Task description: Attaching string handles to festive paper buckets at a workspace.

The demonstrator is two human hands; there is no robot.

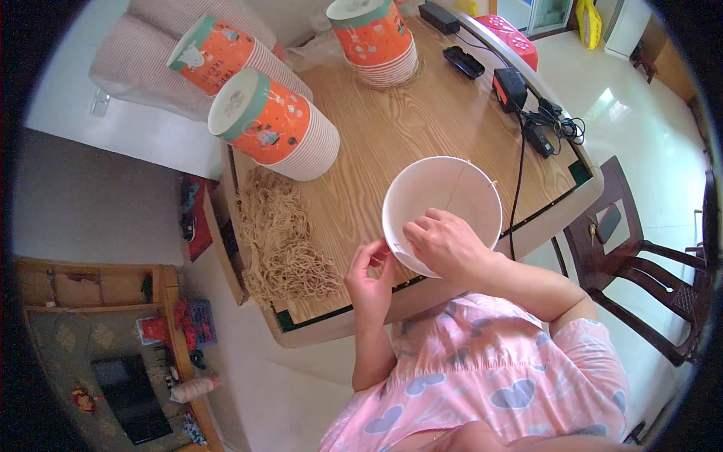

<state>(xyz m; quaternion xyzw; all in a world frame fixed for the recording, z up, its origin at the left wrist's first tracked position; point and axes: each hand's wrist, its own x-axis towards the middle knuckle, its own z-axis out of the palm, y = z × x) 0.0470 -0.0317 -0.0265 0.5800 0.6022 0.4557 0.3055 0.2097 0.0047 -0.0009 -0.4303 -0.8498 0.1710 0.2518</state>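
A white paper bucket (pixel 479 197) stands tilted at the table's near edge, its open mouth facing me. Thin string (pixel 457 183) runs down its inside wall, with a small end poking out at the far right rim. My right hand (pixel 444 242) reaches into the bucket, its fingers closed in a pinch close to the near left wall, around the string as far as I can see. Outside that same wall, my left hand (pixel 370 270) touches the bucket near the rim. Its thumb and fingers are curled together; what they pinch is too small to make out.
A tangled pile of beige strings (pixel 282 241) lies left on the wooden table (pixel 392 124). Stacks of orange-and-green paper buckets (pixel 279 124) stand behind it, another stack (pixel 374 41) farther back. A black adapter with coiled cables (pixel 538 135) lies right. A dark wooden chair (pixel 614 218) stands beside the table.
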